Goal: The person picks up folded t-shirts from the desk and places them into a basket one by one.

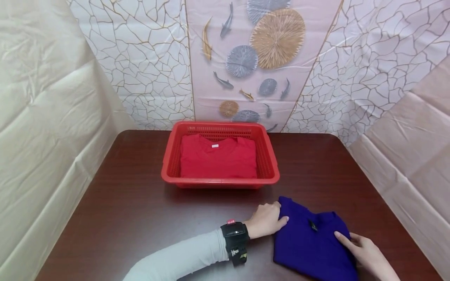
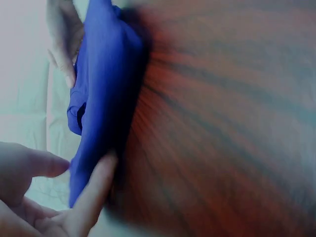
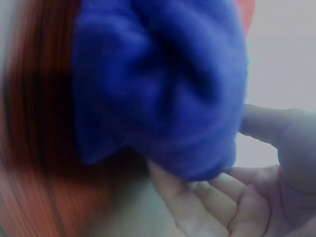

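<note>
A folded dark blue shirt (image 1: pixel 302 244) with a black neck label lies at the table's front right, its collar toward the back. My left hand (image 1: pixel 265 219) pinches its left edge, thumb on top; in the left wrist view the fingers (image 2: pixel 96 190) pass along the underside of the blue cloth (image 2: pixel 106 84). On the opposite edge my right hand (image 1: pixel 367 253) grips the shirt, thumb on top. The right wrist view shows its fingers (image 3: pixel 197 210) beneath the bunched, blurred cloth (image 3: pixel 163 98). How far the shirt is off the table I cannot tell.
A red plastic basket (image 1: pixel 221 181) stands at the back middle of the dark wooden table (image 1: pixel 116 218). In it lies a folded red shirt (image 1: pixel 218 162) with a white neck label. Patterned cloth (image 1: pixel 154 58) hangs behind, and pale sheets (image 1: pixel 45 117) line the sides.
</note>
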### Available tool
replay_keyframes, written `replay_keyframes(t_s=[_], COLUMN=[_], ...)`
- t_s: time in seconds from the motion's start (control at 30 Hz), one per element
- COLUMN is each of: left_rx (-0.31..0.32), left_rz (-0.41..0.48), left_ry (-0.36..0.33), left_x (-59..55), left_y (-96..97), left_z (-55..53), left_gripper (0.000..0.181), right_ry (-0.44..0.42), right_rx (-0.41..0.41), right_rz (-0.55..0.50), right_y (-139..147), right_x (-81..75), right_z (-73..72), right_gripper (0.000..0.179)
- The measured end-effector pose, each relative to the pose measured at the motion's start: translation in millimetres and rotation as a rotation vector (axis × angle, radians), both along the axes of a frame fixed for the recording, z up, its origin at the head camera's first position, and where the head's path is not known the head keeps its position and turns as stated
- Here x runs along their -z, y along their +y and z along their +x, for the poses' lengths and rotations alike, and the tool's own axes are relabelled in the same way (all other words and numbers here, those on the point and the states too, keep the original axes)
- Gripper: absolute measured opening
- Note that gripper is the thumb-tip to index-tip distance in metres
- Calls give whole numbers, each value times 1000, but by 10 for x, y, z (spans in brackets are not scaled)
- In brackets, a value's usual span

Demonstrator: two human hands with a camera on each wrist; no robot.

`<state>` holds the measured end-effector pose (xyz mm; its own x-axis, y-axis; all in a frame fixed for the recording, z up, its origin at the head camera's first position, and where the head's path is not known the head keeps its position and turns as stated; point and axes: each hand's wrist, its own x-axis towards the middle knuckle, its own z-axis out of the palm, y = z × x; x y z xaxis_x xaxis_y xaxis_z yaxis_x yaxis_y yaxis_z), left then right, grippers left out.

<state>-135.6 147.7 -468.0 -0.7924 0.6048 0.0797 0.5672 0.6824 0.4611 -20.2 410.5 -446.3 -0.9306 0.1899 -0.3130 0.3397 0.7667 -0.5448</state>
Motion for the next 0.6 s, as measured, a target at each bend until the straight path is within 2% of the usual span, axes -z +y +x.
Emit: replay_keyframes(t_s=[0.1, 0.13, 0.23, 0.33, 0.37, 0.43, 0.53, 0.6], left_rx=[6, 15, 67, 142, 158, 176, 182, 193], left_rz=[99, 141, 278, 388, 412, 440, 458, 456], left_ry=[-201, -271, -446, -539, -550, -554, -540, -519], left_x=[43, 59, 63, 55, 53, 64, 53, 5], left_y=[-6, -11, -28, -56, -68, -102, -162, -202], left_z=[-31, -36, -32, -30, -32, -46, -62, -75], left_gripper=[56, 62, 75, 83, 84, 84, 82, 82], right_ry=[-8, -24, -88, -188, -201, -205, -189, -173], right_rx=[12, 11, -14, -29, -42, -61, -50, -25], right_rz=[-123, -227, -624, -1010, -1064, -1103, -1095, -1078], right_y=[-61, -76, -120, -139, -147, -157, -181, -205], right_x=[17, 25, 41, 69, 75, 82, 61, 23], right_z=[-6, -5, 10, 12, 10, 2, 2, 7], right_gripper=[63, 59, 41, 28, 27, 28, 29, 29])
